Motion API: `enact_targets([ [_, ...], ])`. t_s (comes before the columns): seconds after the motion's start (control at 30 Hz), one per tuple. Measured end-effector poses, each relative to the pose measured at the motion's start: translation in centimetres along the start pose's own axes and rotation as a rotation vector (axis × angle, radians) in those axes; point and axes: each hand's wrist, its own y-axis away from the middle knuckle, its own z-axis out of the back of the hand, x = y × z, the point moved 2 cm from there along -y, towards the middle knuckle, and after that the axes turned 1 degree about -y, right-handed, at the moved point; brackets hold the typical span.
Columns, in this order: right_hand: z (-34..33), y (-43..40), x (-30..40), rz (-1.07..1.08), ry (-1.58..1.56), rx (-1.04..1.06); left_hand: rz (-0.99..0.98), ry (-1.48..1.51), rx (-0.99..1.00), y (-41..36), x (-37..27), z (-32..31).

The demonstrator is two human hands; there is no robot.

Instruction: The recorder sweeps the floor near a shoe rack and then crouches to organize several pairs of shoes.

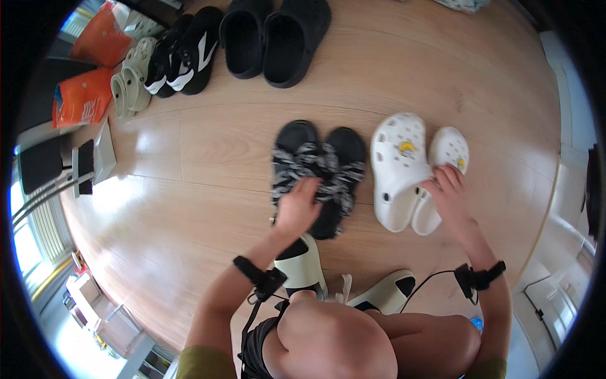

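Note:
Before me on the floor is a pair of black slide sandals with crossed black-and-white patterned straps. My left hand lies over the straps of the left sandal, fingers reaching towards the other one; blur hides whether it grips. To the right sits a pair of white clogs with yellow charms, toes pointing away from me. The right clog leans against the left one. My right hand pinches the clogs where they meet, its thumb at the left clog's opening and its fingers over the right clog.
Black clogs, black-and-white sneakers and small beige clogs line the far left, beside an orange bag. My feet wear cream slides close to the sandals. A white cabinet borders the right side.

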Motion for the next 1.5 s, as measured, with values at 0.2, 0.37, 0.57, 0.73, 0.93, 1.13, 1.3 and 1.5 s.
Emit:
enact_targets([
  [0.2,1.3,4.1,-2.8,-0.051,0.023,0.077,-0.07,0.231,0.25,-2.0,-5.7,-3.3],
  [0.37,1.5,4.5,-3.3,-0.041,0.017,0.101,-0.179,0.225,0.494,-3.7,-5.9,-1.1],
  [0.57,1.2,4.6,-2.9,-0.084,-0.039,0.087,0.029,0.3,0.032,-10.8,-1.7,8.3],
  [0.73,0.6,5.3,-2.8,-0.093,-0.017,0.103,-0.069,0.113,-0.125,-13.0,-4.0,10.6],
  [0.93,0.5,5.6,-2.6,-0.117,-0.029,0.125,-0.45,-0.295,0.779,-6.0,-6.9,1.0],
  [1.13,0.7,5.6,-2.5,-0.131,-0.007,0.12,-0.338,-0.362,0.425,0.1,-5.7,-4.2],
  [1.3,0.1,6.2,-2.7,-0.114,0.015,0.057,-0.319,-0.305,0.141,-0.3,-4.9,-5.0],
  [1.5,0.5,6.2,-2.3,-0.121,0.034,0.045,-0.18,-0.27,0.165,-2.4,-6.0,-3.2],
])
